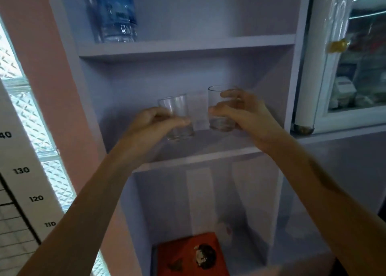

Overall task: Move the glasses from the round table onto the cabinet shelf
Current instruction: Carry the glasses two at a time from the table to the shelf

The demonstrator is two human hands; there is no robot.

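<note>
Two clear drinking glasses are held inside the middle compartment of a pale lilac cabinet. My left hand (pixel 152 121) grips the left glass (pixel 177 108) around its lower half; its base is at or just above the middle shelf (pixel 200 156). My right hand (pixel 240 110) grips the right glass (pixel 217 100), which stands upright a bit higher and further back. I cannot tell whether either base touches the shelf. A third glass or a reflection shows faintly between them. The round table is out of view.
Plastic water bottles (pixel 114 14) stand on the upper shelf. An orange box (pixel 188 257) lies in the lower compartment. A glass-door fridge (pixel 353 56) stands to the right, a pink wall and a height chart (pixel 23 171) to the left.
</note>
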